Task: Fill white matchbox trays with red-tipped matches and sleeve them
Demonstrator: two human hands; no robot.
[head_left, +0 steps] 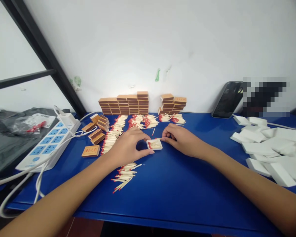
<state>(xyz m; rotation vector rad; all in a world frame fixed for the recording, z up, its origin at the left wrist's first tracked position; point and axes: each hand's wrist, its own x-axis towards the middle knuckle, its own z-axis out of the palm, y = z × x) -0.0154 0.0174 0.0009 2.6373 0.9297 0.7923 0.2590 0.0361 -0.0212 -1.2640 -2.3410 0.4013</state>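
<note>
While the left hand [128, 144], thumb curved, grips a tray [159, 148], right hand [177, 137] pinches a match [159, 138]

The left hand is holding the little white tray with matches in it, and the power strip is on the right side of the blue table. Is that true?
Not quite: the head view shows the power strip on the left side of the blue table. The left hand does hold the white tray with matches in it.

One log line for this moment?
left hand: holds white tray | right hand: beside tray, apparently pinching match | tray: red-tipped matches inside
</note>
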